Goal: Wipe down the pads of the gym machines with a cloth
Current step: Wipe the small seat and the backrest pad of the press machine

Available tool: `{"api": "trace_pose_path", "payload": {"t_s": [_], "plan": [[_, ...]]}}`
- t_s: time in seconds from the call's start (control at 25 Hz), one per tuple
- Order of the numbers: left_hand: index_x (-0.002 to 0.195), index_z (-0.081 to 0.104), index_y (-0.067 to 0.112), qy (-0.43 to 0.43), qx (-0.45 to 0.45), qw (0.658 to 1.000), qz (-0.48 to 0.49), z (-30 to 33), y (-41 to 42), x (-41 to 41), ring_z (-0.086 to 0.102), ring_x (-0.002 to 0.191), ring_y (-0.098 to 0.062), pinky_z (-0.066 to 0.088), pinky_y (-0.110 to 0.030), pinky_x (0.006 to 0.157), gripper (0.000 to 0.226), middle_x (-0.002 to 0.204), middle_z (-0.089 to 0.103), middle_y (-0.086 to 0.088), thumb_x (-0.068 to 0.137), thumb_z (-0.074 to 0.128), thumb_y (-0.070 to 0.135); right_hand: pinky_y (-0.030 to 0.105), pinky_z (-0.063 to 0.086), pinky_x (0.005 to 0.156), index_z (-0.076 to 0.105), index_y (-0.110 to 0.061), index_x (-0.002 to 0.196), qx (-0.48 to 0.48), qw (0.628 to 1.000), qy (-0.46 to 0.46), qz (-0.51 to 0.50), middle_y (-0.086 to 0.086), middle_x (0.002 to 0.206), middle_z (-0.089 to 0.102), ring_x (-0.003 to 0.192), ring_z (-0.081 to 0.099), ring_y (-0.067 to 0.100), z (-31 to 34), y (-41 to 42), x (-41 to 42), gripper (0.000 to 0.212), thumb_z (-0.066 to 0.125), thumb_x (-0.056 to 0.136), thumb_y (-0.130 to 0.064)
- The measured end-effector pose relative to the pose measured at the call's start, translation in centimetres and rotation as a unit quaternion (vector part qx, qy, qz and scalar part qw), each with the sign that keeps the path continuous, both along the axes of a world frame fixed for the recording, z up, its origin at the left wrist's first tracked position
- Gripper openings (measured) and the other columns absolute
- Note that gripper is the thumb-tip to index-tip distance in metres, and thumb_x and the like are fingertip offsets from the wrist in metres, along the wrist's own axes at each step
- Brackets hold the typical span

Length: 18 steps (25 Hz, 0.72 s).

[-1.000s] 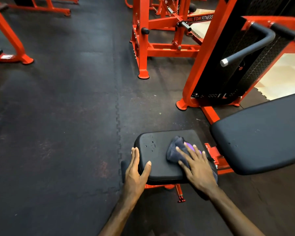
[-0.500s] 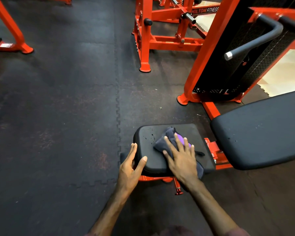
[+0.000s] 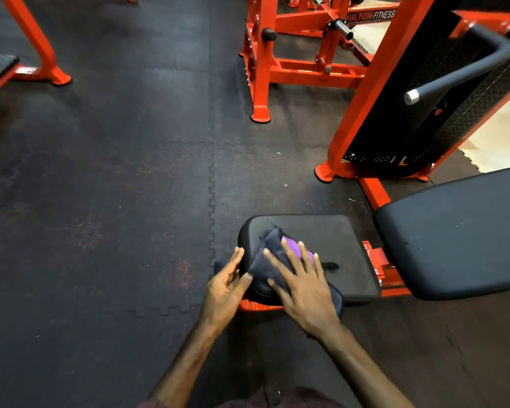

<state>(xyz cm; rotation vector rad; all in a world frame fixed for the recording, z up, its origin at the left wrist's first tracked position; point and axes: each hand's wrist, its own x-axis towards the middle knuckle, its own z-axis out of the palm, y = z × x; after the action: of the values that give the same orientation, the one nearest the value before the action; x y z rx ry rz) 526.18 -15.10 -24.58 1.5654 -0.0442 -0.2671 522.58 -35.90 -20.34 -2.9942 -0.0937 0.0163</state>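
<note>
The cloth [image 3: 273, 254] has slid toward the pad's [image 3: 330, 245] left edge under the flat, spread right hand [image 3: 305, 293]; soft and limp, it looks best pressed palm-down.

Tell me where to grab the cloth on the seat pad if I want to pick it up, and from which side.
Pinch the cloth at its raised far corner, coming from above on the far-left side of the seat pad. That peak stands up off the pad and is bare, while the right hand presses flat on the middle and the left hand rests on the pad's left edge. The near end hangs over the front edge as a second option.
</note>
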Motion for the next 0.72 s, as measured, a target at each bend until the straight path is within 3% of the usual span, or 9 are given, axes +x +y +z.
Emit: {"api": "trace_pose_path", "payload": {"t_s": [0.12, 0.28, 0.36, 0.48, 0.52, 0.72], "plan": [[0.149, 0.057, 0.02, 0.003, -0.027, 0.999, 0.028, 0.4, 0.7, -1.1, 0.053, 0.143, -0.008, 0.043, -0.023, 0.116, 0.052, 0.15, 0.061, 0.01, 0.101, 0.065, -0.001, 0.056, 0.009, 0.13, 0.008, -0.053, 0.164, -0.02, 0.995, 0.004, 0.093, -0.009, 0.176, 0.013, 0.164, -0.002, 0.024, 0.4, -3.2, -3.2, 0.061, 0.031, 0.108, -0.06], [0.146, 0.06, 0.013, 0.004, -0.035, 0.998, 0.058, 0.7, 0.8, -1.4, 0.06, 0.136, -0.011, 0.047, -0.028, 0.115, 0.048, 0.142, 0.068, 0.006, 0.101, 0.063, -0.003, 0.06, 0.015, 0.128, 0.013, -0.053, 0.163, 0.006, 0.997, 0.016, -0.07, -0.003, 0.174, 0.02, 0.162, 0.009, 0.031, 0.2, 0.3, 2.2, 0.062, 0.021, 0.103, -0.066], [0.144, 0.061, 0.012, 0.014, -0.044, 0.995, 0.084, 0.5, 0.7, -1.1, 0.063, 0.132, -0.014, 0.049, -0.029, 0.113, 0.048, 0.14, 0.069, 0.003, 0.1, 0.061, -0.008, 0.062, 0.018, 0.127, 0.016, -0.051, 0.164, -0.007, 1.0, 0.0, -0.013, 0.0, 0.173, 0.022, 0.162, 0.011, 0.035, 0.2, 2.5, 2.8, 0.062, 0.028, 0.104, -0.063], [0.143, 0.06, 0.014, 0.032, -0.07, 0.992, 0.099, 0.5, 1.0, -0.9, 0.066, 0.129, -0.016, 0.051, -0.032, 0.112, 0.048, 0.138, 0.07, 0.001, 0.101, 0.058, -0.009, 0.058, 0.01, 0.13, 0.012, -0.052, 0.164, -0.012, 0.991, 0.007, 0.137, -0.003, 0.176, 0.015, 0.164, 0.0, 0.027, 0.8, -0.6, 0.5, 0.061, 0.032, 0.107, -0.061], [0.144, 0.059, 0.013, 0.037, -0.075, 0.992, 0.093, 0.6, 1.1, -0.8, 0.066, 0.129, -0.015, 0.05, -0.031, 0.113, 0.047, 0.138, 0.07, -0.001, 0.102, 0.057, -0.008, 0.057, 0.009, 0.13, 0.012, -0.053, 0.164, -0.008, 0.99, 0.015, 0.142, -0.005, 0.176, 0.012, 0.164, -0.003, 0.023, 0.9, -2.0, 0.5, 0.06, 0.029, 0.107, -0.062], [0.148, 0.058, 0.012, 0.025, -0.047, 0.997, 0.054, 1.2, 0.7, -1.3, 0.062, 0.132, -0.007, 0.048, -0.021, 0.11, 0.047, 0.141, 0.068, 0.002, 0.102, 0.065, 0.003, 0.061, 0.012, 0.128, 0.014, -0.051, 0.164, 0.015, 0.998, 0.022, -0.065, -0.002, 0.175, 0.015, 0.163, 0.006, 0.03, 0.8, 0.9, 7.9, 0.066, 0.015, 0.1, -0.067]]}}
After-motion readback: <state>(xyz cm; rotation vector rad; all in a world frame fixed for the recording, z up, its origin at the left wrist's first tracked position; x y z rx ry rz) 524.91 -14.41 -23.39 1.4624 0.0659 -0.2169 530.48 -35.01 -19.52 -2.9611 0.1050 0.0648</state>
